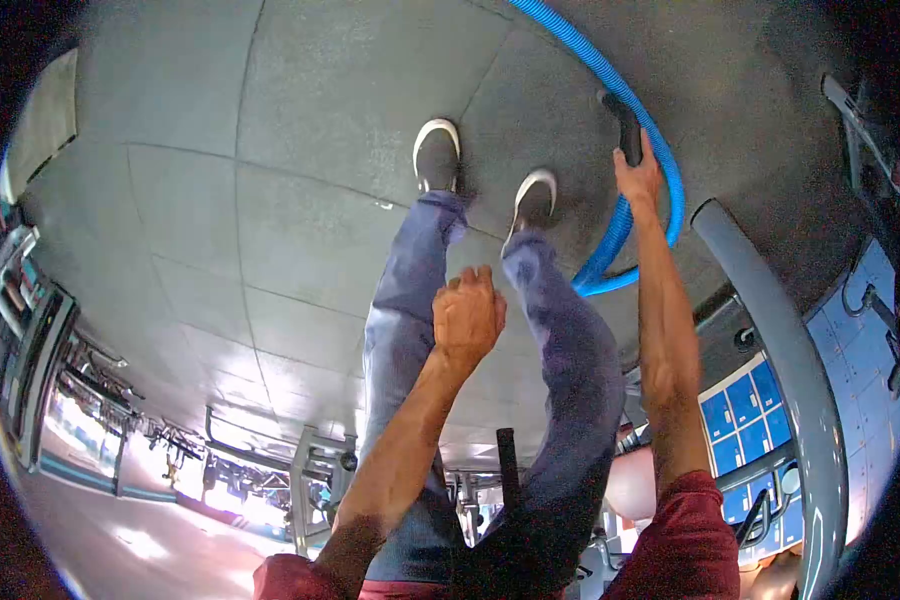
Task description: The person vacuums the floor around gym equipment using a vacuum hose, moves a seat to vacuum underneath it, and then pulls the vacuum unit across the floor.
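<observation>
While the right hand (638,180) grips the black tube (628,132) near the floor (320,110), the blue hose (608,248) is best kept away from the shoes (438,162); whether the left hand (470,312) is closed, I cannot tell.

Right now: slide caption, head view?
Right hand holding a black tube beside blue corrugated hose, left hand loosely curled.

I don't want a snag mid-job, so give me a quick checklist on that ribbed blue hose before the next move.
1. Bare right hand closed around the black tubular piece: ok.
2. Black piece joined to the ribbed blue hose: cannot tell, hand in the way.
3. Dark shoes with white rims off the hose: ok.
4. Hose clear of the blue right trouser leg: cannot tell, contact unclear.
5. Right forearm apart from the glossy grey curved post: ok.
6. Bare left hand empty: cannot tell, palm hidden.
</observation>
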{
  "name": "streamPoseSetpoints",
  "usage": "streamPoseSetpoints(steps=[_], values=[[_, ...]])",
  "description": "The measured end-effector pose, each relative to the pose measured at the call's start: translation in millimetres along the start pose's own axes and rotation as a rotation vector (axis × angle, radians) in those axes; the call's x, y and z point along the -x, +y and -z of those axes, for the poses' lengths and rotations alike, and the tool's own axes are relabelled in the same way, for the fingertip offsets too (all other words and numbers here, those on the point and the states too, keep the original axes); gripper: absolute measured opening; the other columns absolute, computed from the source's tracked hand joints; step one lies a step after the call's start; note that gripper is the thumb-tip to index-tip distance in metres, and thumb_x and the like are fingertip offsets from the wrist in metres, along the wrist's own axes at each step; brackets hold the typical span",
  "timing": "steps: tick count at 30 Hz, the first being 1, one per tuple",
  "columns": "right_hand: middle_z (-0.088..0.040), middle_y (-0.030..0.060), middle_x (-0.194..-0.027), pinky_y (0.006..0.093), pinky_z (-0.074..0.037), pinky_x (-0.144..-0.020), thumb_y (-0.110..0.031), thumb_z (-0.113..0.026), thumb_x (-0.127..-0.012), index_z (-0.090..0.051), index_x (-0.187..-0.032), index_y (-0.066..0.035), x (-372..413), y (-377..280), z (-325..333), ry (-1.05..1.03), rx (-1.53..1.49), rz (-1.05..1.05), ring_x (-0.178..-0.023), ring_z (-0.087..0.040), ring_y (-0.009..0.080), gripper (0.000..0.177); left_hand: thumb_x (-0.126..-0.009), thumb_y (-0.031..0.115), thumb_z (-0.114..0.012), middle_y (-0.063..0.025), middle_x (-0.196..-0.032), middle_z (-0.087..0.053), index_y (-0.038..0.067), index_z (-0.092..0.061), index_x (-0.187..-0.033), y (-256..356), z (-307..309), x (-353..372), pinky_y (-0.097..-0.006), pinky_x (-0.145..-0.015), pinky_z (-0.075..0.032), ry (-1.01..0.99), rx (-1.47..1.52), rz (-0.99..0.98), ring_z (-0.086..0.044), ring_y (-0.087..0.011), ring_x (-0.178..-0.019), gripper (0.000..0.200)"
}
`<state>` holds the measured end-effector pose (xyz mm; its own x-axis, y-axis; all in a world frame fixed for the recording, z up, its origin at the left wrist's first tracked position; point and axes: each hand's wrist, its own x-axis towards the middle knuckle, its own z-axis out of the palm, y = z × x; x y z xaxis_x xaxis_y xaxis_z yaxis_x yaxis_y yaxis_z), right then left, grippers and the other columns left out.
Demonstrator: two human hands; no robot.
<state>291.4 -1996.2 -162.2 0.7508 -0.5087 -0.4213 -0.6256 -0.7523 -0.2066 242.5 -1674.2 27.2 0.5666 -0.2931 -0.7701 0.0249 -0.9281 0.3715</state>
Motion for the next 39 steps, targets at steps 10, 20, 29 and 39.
streamPoseSetpoints(steps=[10, 20, 29, 39], values=[[-0.065, 0.007, -0.081, 0.0295, -0.05, -0.053, -0.028, -0.068, -0.086, -0.041, -0.144, -0.008, -53, -42, 149, -0.054, -0.465, -0.16, -0.053, -0.058, 0.0168, 0.066, -0.087, 0.024, -0.059, -0.0167, -0.094, -0.062, 0.003, -0.056, -0.114, 49, -15, -17, -0.0441, -0.07, -0.053, 0.012, 0.124, -0.082, -0.064, -0.0341, -0.08, 0.034], [-0.06, 0.0215, -0.125, 0.0465, -0.047, -0.096, -0.046, -0.066, -0.079, -0.038, -0.146, -0.012, -232, 32, 85, -0.006, -0.041, -0.151, -0.111, -0.06, 0.0396, 0.08, -0.087, 0.023, -0.059, -0.0188, -0.097, -0.063, 0.004, -0.055, -0.116, 81, -24, -37, -0.0446, -0.074, -0.053, -0.036, 0.142, 0.036, -0.065, -0.0364, -0.082, 0.035], [-0.059, 0.025, -0.126, 0.0481, -0.046, -0.098, -0.04, -0.067, -0.078, -0.034, -0.148, -0.011, -188, 15, 72, 0.021, -0.016, -0.072, -0.111, -0.059, 0.043, 0.082, -0.088, 0.023, -0.059, -0.0196, -0.094, -0.063, 0.003, -0.055, -0.113, 83, -45, -37, -0.0445, -0.072, -0.053, -0.019, 0.159, 0.011, -0.065, -0.0367, -0.08, 0.032], [-0.06, 0.0275, -0.12, 0.0473, -0.048, -0.095, -0.031, -0.069, -0.08, -0.04, -0.145, -0.013, -135, -85, 101, -0.163, -0.257, 0.217, -0.108, -0.06, 0.0442, 0.074, -0.087, 0.023, -0.059, -0.0186, -0.096, -0.063, 0.004, -0.056, -0.112, 84, -36, -46, -0.0443, -0.072, -0.054, 0.001, 0.158, 0.032, -0.065, -0.0356, -0.081, 0.032]])
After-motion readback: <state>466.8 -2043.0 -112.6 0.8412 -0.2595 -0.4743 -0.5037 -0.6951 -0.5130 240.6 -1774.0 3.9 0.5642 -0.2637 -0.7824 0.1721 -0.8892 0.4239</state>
